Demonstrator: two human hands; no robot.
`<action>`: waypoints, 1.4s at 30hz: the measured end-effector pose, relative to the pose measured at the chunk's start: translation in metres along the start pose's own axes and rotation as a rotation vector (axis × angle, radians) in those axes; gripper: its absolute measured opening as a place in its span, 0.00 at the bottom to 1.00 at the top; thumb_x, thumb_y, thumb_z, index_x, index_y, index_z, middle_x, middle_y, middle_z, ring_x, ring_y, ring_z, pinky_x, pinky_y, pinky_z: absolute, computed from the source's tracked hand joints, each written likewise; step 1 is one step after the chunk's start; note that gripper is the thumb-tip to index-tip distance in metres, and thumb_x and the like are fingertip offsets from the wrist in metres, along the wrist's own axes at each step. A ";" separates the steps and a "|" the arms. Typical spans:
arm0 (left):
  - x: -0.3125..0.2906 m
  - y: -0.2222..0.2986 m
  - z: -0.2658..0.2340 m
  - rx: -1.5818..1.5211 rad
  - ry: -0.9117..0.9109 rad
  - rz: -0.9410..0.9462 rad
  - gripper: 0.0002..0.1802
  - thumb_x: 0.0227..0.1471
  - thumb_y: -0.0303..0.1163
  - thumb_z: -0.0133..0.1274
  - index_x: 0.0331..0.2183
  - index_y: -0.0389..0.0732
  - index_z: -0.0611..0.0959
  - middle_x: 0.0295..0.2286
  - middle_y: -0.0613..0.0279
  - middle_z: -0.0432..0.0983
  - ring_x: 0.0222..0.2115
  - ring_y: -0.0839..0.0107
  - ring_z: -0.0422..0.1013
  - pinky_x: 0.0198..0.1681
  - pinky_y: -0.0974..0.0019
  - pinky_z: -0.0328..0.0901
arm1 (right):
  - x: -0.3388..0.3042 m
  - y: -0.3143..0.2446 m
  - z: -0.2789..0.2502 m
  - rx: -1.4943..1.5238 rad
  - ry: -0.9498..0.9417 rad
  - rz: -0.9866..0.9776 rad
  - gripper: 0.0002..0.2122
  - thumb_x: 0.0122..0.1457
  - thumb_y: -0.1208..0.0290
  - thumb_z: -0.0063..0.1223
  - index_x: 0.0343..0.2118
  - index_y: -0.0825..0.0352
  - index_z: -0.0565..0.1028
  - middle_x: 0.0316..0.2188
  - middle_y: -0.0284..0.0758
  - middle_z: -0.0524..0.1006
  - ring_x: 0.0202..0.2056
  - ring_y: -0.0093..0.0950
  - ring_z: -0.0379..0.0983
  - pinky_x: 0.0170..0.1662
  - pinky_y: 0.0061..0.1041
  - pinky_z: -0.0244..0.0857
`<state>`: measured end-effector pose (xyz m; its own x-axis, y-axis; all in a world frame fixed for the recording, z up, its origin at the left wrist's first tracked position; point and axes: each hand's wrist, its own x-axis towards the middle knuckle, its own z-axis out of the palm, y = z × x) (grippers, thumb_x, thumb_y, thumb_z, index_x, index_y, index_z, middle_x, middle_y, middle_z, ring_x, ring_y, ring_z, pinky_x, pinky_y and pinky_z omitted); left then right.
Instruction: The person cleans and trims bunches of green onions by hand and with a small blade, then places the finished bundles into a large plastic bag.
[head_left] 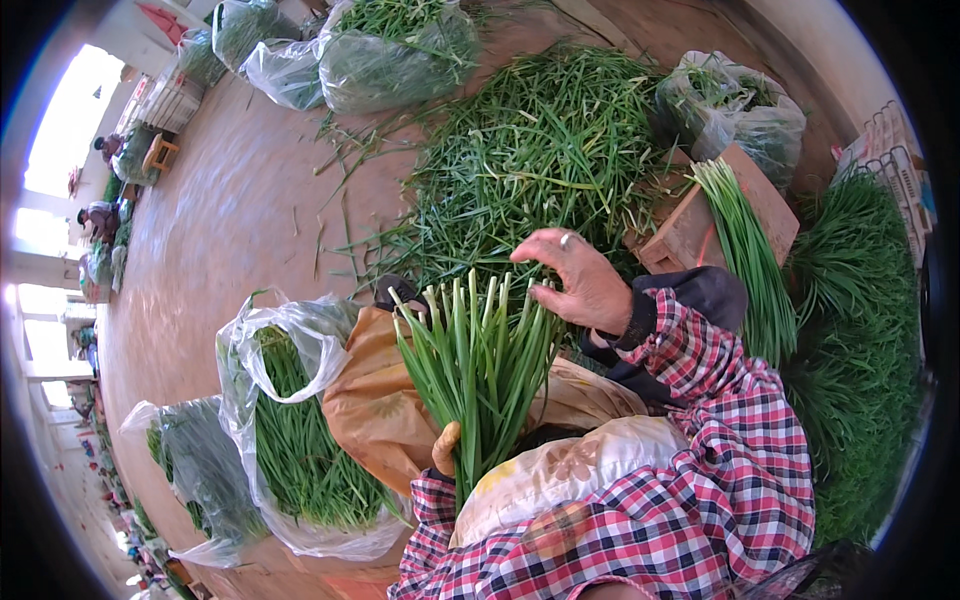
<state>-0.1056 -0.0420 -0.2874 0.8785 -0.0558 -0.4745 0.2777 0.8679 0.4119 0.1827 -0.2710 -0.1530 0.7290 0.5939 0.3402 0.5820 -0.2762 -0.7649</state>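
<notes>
The green bunch (470,385) stood left of the wooden box (668,246) and nearer the person, gathered in the left hand (447,450), while the right hand (590,285) curved beside its pale tips, thumb and fingers spread wide. One aligned sheaf (748,255) across the box looked done; the loose heap (540,150) left of the box seemed largely unsorted.

1. We saw a bunch (485,360) that was green, turning whitish at its tips.
2. We noted a shirt (640,525), checked in red, white and dark navy, with a black cuff (642,318).
3. We saw a cream apron (575,468), patched with yellow and brown.
4. Our ring (566,240) was silvery.
5. We found the heap (540,150) green, streaked with paler, yellowish green.
6. We saw a reddish-brown floor (200,250).
</notes>
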 end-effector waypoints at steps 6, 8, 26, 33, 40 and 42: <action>-0.005 0.004 0.008 0.032 0.021 -0.005 0.33 0.45 0.48 0.56 0.48 0.38 0.70 0.41 0.61 0.73 0.37 0.69 0.70 0.43 0.66 0.66 | 0.027 0.007 -0.012 -0.159 -0.719 0.133 0.18 0.49 0.50 0.52 0.26 0.63 0.80 0.23 0.36 0.76 0.31 0.34 0.73 0.37 0.34 0.63; -0.009 0.004 0.010 0.042 0.034 0.000 0.33 0.44 0.48 0.57 0.48 0.38 0.70 0.41 0.61 0.73 0.37 0.69 0.70 0.43 0.66 0.66 | 0.040 0.001 -0.015 -0.094 -0.975 0.245 0.23 0.46 0.44 0.53 0.25 0.64 0.80 0.18 0.37 0.75 0.24 0.33 0.72 0.31 0.33 0.64; -0.016 0.014 0.056 0.085 0.095 0.090 0.34 0.43 0.46 0.59 0.48 0.38 0.70 0.41 0.62 0.72 0.36 0.69 0.70 0.41 0.66 0.66 | 0.006 0.072 -0.003 0.574 -0.269 0.552 0.12 0.56 0.65 0.51 0.35 0.70 0.71 0.25 0.33 0.75 0.23 0.23 0.74 0.26 0.21 0.68; -0.019 0.013 0.062 0.098 0.104 0.103 0.35 0.42 0.46 0.60 0.48 0.37 0.69 0.40 0.62 0.72 0.36 0.70 0.70 0.41 0.66 0.66 | -0.035 -0.046 0.044 1.041 -0.489 0.813 0.18 0.51 0.73 0.58 0.40 0.72 0.61 0.23 0.37 0.75 0.18 0.20 0.71 0.21 0.16 0.64; -0.024 0.014 0.060 0.106 0.108 0.136 0.35 0.42 0.45 0.60 0.49 0.37 0.69 0.40 0.62 0.72 0.36 0.70 0.70 0.40 0.66 0.67 | -0.022 -0.005 0.010 0.406 -0.340 0.253 0.09 0.53 0.77 0.50 0.38 0.66 0.73 0.20 0.31 0.72 0.22 0.22 0.72 0.26 0.21 0.65; -0.026 0.013 0.060 0.110 0.116 0.150 0.35 0.41 0.45 0.61 0.49 0.37 0.69 0.40 0.62 0.72 0.36 0.70 0.70 0.40 0.66 0.67 | -0.013 0.015 -0.001 0.094 -0.227 -0.030 0.09 0.50 0.78 0.50 0.36 0.65 0.75 0.26 0.37 0.73 0.27 0.33 0.73 0.29 0.28 0.67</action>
<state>-0.1013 -0.0591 -0.2233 0.8643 0.1322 -0.4853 0.1938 0.8028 0.5639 0.1819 -0.2837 -0.1683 0.6063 0.7582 0.2400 0.5585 -0.1911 -0.8072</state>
